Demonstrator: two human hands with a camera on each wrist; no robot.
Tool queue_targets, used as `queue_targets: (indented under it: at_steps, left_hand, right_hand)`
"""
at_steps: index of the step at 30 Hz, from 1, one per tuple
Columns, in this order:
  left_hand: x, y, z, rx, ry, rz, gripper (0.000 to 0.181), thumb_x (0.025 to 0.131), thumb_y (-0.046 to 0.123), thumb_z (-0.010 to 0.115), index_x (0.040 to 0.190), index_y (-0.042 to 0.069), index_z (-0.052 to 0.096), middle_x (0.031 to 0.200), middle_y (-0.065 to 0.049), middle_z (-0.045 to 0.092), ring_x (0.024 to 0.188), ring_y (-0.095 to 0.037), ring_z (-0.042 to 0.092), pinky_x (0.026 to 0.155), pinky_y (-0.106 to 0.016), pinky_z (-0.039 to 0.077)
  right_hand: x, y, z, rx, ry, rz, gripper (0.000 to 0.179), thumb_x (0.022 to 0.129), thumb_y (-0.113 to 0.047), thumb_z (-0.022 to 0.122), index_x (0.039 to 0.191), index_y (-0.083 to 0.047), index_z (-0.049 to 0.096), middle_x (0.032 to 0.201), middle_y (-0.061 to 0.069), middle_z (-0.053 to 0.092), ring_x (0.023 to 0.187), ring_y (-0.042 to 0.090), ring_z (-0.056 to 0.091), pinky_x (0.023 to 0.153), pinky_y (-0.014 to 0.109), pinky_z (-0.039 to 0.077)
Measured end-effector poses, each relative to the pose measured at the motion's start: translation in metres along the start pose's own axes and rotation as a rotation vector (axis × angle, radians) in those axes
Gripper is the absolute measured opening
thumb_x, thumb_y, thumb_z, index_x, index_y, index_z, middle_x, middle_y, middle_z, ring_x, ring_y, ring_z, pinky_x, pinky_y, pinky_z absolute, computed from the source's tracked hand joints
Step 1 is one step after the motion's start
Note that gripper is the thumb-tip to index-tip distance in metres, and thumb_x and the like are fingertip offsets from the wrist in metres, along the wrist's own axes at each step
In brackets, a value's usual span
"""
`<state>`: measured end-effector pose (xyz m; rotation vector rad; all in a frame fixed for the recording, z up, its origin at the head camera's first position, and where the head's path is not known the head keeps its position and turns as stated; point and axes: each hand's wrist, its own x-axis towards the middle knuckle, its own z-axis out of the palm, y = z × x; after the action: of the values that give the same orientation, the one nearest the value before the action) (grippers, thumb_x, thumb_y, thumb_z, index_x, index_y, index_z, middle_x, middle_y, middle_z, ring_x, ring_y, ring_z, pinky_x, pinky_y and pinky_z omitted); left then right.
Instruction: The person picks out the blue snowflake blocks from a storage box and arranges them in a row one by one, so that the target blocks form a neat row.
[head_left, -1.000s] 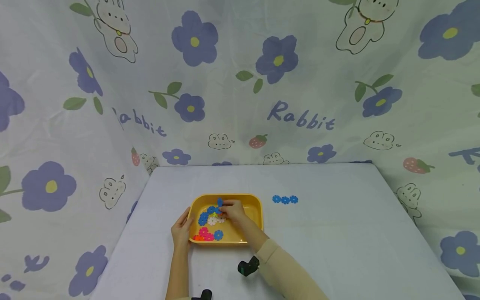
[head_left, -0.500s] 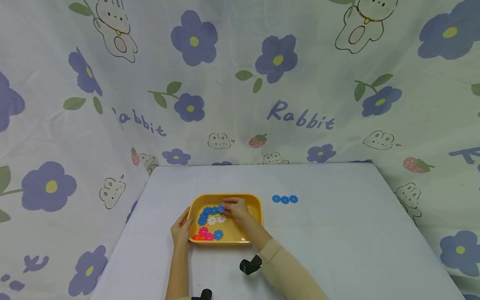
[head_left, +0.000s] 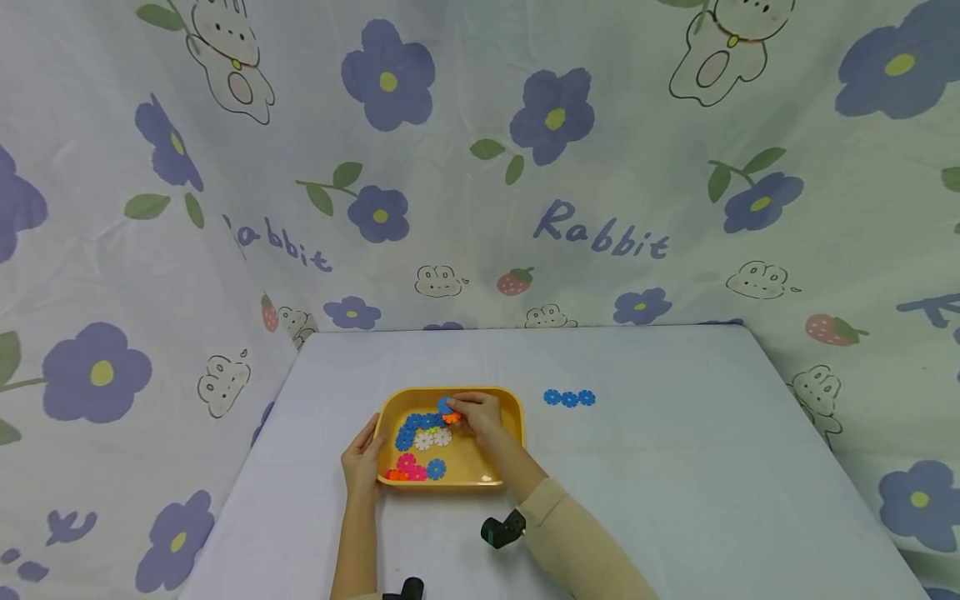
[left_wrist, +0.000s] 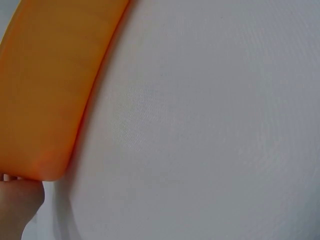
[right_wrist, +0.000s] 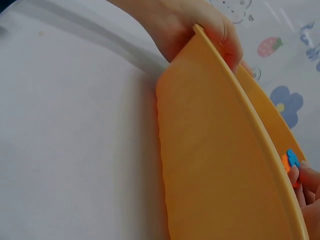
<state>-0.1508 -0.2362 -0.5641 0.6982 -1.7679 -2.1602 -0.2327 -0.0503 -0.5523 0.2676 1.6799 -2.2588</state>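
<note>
A yellow tray (head_left: 480,468) holds small flower-shaped plastic pieces in blue, white, pink and orange. My left hand (head_left: 362,462) grips its left wall, thumb over the rim in the right wrist view. Inside the tray, toward the back, my right hand (head_left: 480,415) pinches a blue flower piece (head_left: 445,406) between thumb and fingers. An orange flower piece (head_left: 452,418) shows right under it, at the fingertips; the right wrist view has both colours there. White flower pieces (head_left: 423,442) lie beside a cluster of blue ones (head_left: 405,437). Pink flower pieces (head_left: 407,462) lie near the front left corner.
Three blue flower pieces (head_left: 570,399) form a short row on the white-covered table (head_left: 675,467), right of the tray. Patterned cloth (head_left: 465,183) hangs behind and at both sides. A black wrist camera (head_left: 502,530) sits at the right sleeve (head_left: 577,533).
The right hand dips with the blue piece into the tray, then rises slightly; the orange piece now shows under its fingertips. The left hand keeps its grip on the tray.
</note>
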Motion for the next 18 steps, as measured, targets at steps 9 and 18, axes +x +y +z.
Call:
queue_targets:
  at_steps: [9,18]
  left_hand:
    - [0.0002,0.0012,0.0003,0.0,0.001,-0.001,0.046,0.09,-0.001,0.054,0.135,-0.002,0.047,0.14,-0.016,0.043,0.131,-0.022,0.04,0.092,-0.014,0.044]
    - [0.0002,0.0028,0.0012,0.015,0.009,-0.016,0.046,0.09,0.0,0.054,0.136,-0.001,0.047,0.14,-0.016,0.043,0.131,-0.024,0.04,0.092,-0.014,0.045]
  right_hand:
    - [-0.0017,-0.0013,0.001,0.057,-0.011,-0.03,0.027,0.08,0.004,0.069,0.104,0.014,0.063,0.079,0.008,0.066,0.059,0.01,0.062,0.069,0.031,0.059]
    - [-0.0026,-0.0045,0.0003,0.052,0.015,0.005,0.028,0.081,-0.003,0.071,0.105,0.011,0.063,0.08,0.008,0.065,0.058,0.01,0.061,0.07,0.031,0.058]
